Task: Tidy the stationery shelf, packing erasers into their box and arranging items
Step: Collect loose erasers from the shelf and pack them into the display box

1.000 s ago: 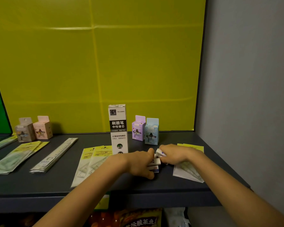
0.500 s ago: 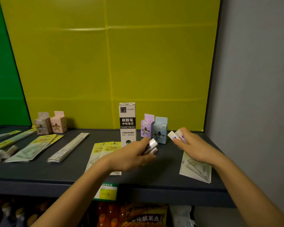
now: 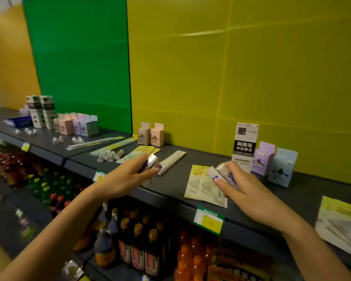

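Note:
My left hand (image 3: 128,177) grips a few white erasers (image 3: 152,161) above the front of the dark shelf (image 3: 170,191). To its right, my right hand (image 3: 243,191) holds two more white erasers (image 3: 217,173) with blue print, over a flat packet (image 3: 203,189). More loose erasers (image 3: 109,155) lie on the shelf to the left, and further ones (image 3: 58,139) sit on the left section. A blue box (image 3: 20,121) lies at the far left.
A tall white refill box (image 3: 244,146) stands at the back with small purple (image 3: 262,158) and blue (image 3: 282,167) boxes beside it. Two small boxes (image 3: 150,133) stand mid-shelf, more box groups (image 3: 69,122) at left. Flat ruler packets (image 3: 173,161) lie about. Bottles (image 3: 130,240) fill the shelf below.
Both hands lifted off the shelf with erasers and moved left. The view swung left, bringing the green-backed left section of the shelf into sight.

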`<state>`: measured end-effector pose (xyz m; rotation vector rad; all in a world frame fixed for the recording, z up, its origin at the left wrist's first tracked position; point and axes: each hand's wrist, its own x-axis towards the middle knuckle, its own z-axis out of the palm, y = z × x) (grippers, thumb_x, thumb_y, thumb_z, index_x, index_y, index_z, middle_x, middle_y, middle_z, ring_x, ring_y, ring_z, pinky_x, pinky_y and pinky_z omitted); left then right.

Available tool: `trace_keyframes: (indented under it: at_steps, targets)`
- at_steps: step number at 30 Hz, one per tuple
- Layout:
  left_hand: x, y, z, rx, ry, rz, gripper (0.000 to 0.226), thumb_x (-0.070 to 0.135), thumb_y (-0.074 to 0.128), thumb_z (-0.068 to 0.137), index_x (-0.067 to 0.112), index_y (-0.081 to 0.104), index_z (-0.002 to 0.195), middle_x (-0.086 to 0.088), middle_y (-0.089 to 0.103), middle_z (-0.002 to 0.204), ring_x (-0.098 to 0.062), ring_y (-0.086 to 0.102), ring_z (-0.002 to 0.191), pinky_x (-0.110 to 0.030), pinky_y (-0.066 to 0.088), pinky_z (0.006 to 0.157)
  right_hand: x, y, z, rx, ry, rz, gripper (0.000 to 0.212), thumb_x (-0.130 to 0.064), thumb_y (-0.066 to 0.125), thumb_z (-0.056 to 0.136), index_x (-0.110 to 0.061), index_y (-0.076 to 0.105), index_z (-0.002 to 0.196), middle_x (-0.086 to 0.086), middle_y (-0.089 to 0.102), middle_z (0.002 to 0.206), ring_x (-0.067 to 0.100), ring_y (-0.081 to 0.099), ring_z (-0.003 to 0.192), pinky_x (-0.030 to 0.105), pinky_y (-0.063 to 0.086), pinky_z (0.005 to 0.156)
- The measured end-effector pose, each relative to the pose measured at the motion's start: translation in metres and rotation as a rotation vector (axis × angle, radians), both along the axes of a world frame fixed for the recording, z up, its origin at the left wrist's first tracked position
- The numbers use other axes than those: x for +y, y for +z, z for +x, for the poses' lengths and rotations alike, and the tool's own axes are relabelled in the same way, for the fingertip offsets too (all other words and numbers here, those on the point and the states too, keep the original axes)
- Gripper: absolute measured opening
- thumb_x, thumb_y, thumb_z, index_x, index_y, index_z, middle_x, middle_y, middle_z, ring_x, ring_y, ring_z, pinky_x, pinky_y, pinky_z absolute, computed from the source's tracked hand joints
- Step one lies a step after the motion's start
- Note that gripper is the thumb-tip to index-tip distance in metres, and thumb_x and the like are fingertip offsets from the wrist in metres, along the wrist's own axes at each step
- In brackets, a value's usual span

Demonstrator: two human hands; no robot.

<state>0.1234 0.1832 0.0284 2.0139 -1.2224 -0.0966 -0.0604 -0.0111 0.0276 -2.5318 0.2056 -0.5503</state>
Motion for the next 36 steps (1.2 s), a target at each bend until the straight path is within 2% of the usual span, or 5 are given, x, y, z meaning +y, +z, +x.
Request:
trace_keyframes:
  at_steps: [5,11,16,21,36]
  targets:
    - [0.089,-0.015,0.047,-0.041,0.163,0.003,0.018,0.032,0.049,0.091,0.015,0.05,0.088,0.001,0.047,0.072,-0.002,0.042,0.056,-0.02,0.035,0.058,0.056,-0.012,0.074,0.028,0.105,-0.04,0.018,-0.039,0.041,0.094,-0.021,0.039,0.093,-0.005,0.052,0.079,0.01,0.05,0.073,0.027,0.039,0.064]
    - [0.209,-0.034,0.11,-0.031,0.329,0.035,0.033,0.031,0.051,0.091,-0.001,0.048,0.095,-0.001,0.044,0.071,-0.003,0.041,0.056,-0.022,0.035,0.057,0.149,-0.026,0.168,0.079,0.217,-0.058,0.022,-0.038,0.04,0.095,-0.024,0.035,0.079,-0.002,0.047,0.074,0.016,0.047,0.071,0.03,0.034,0.061]
    - [0.309,-0.043,0.161,-0.04,0.44,0.076,0.034,0.031,0.051,0.091,-0.003,0.047,0.091,-0.004,0.042,0.072,-0.015,0.04,0.065,-0.031,0.033,0.062,0.235,-0.036,0.25,0.086,0.308,-0.012,0.027,-0.038,0.04,0.095,-0.012,0.045,0.099,0.01,0.058,0.097,0.028,0.055,0.09,0.039,0.043,0.075]
    - [0.386,-0.036,0.208,-0.079,0.589,0.109,0.029,0.026,0.051,0.091,0.001,0.042,0.081,-0.003,0.039,0.067,-0.015,0.035,0.06,-0.031,0.028,0.058,0.316,-0.029,0.326,0.06,0.401,-0.001,0.026,-0.039,0.041,0.094,-0.014,0.046,0.101,0.009,0.058,0.095,0.027,0.055,0.088,0.03,0.037,0.063]
    - [0.494,-0.035,0.424,-0.037,0.616,0.072,0.017,0.029,0.049,0.092,0.018,0.042,0.082,0.002,0.045,0.07,-0.007,0.04,0.056,-0.02,0.035,0.055,0.45,-0.037,0.592,0.087,0.476,-0.034,0.019,-0.031,0.041,0.096,-0.015,0.047,0.104,0.005,0.055,0.095,0.023,0.052,0.082,0.033,0.036,0.065]
